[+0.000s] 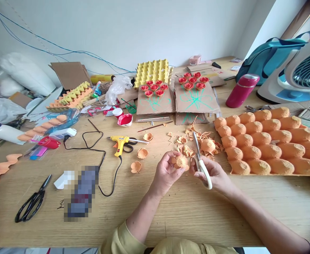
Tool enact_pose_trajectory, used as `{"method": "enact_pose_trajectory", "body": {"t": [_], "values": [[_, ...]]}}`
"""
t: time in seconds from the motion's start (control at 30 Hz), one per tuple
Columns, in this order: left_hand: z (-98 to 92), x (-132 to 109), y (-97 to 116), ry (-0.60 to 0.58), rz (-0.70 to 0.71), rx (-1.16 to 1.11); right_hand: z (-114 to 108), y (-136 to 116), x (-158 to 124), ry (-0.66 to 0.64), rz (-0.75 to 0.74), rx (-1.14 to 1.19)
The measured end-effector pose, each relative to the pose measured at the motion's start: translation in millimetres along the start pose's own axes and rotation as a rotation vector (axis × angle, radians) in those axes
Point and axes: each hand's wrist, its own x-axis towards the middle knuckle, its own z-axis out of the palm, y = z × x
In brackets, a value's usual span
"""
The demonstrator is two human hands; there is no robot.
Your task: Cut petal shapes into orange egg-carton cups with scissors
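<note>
Near the middle of the table, my left hand point(168, 169) grips an orange egg-carton cup point(180, 162) cut into petal shapes. Beside it, my right hand point(215, 173) is closed around white-handled scissors point(204, 173), whose blades point up and away from me. Cut carton scraps point(189, 151) and a loose carton cup point(208, 145) lie just beyond both hands. Left of my left hand rest several cut flower cups, one of them a small flower cup point(136, 167) with rounded petals.
A large orange egg tray point(266, 141) lies at the right. A yellow glue gun point(120, 144) with its black cord and black scissors point(34, 203) lie left. Cardboard panels with red flowers point(155, 102) stand behind; a pink bottle point(242, 91) and a fan point(298, 70) are at the back right.
</note>
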Motion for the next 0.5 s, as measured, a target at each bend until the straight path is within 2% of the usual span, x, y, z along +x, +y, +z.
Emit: {"method": "enact_pose_trajectory", "body": {"t": [0.2,0.3,0.5], "values": [[2.9,-1.3,-13.4,-0.057,-0.014,0.113,4.8,-6.2,0.9,0.117,0.08,0.09],[4.6,-0.7,-10.2,-0.052,-0.071,0.053,6.4,-6.8,0.9,0.099,0.092,0.072],[2.2,3.8,-3.4,0.034,-0.192,-0.07,3.1,1.0,-0.3,0.06,0.045,0.012]]}}
